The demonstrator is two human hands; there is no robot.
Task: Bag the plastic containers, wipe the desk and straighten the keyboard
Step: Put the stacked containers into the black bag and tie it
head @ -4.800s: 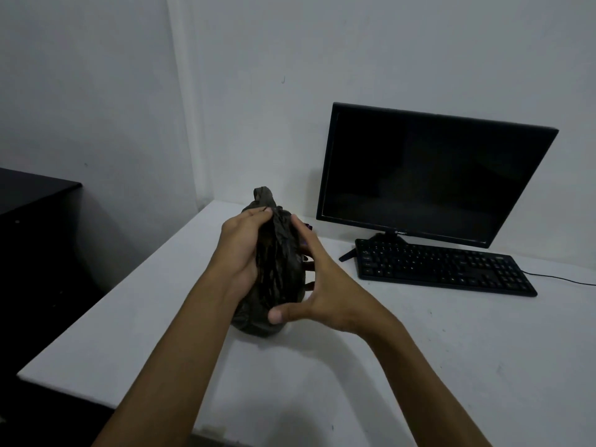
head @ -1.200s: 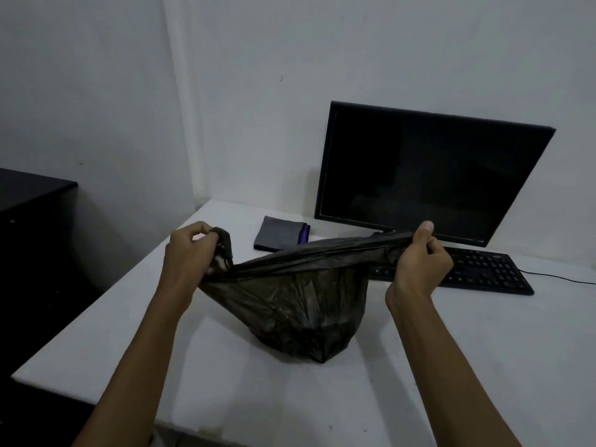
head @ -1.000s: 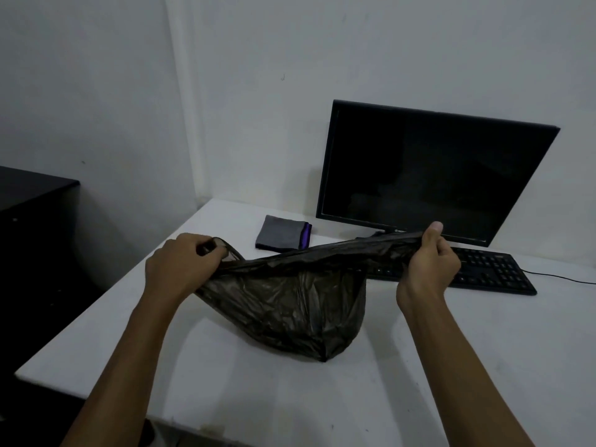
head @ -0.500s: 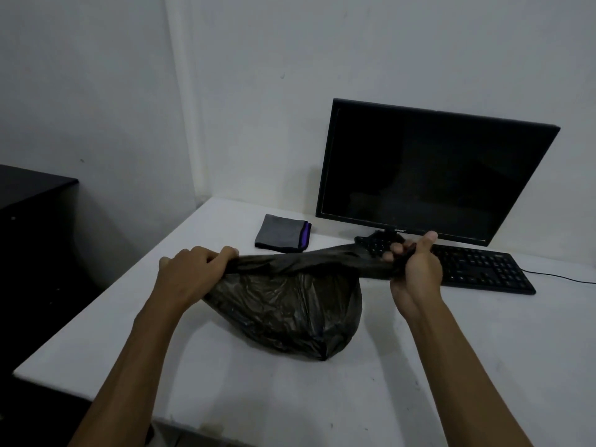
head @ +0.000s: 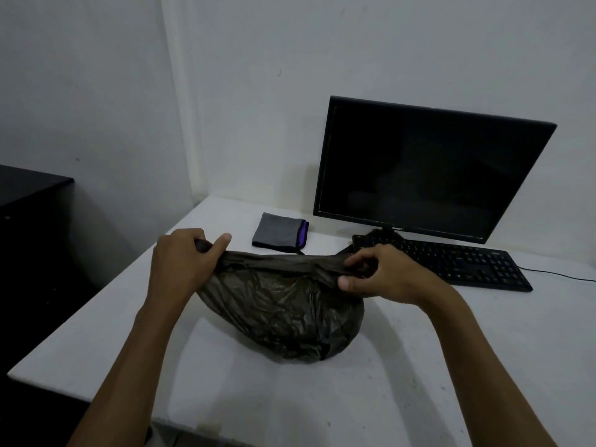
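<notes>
Where the white surface [head: 419, 382] meets its near edge, I note two bare forearms crossing it, with open room on the surface to either side of them. One dark plastic bag [head: 283, 314] sits on the surface between the hands, its body bulging and its mouth pulled into a taut band. My left hand [head: 180, 266] is curled tightly round the left end of that band, thumb over the top. My right hand [head: 383, 275] pinches the right end between thumb and curled fingers. I cannot see what the bag contains. Beyond the bag lies one folded grey cloth [head: 280, 232] with a purple edge, apart from the bag and near the back wall. To its right, one black keyboard [head: 451, 262] lies at a slight angle to the one monitor [head: 429, 169] standing behind it, its cable running off right. The surface's left edge drops beside one dark cabinet [head: 29, 221].
</notes>
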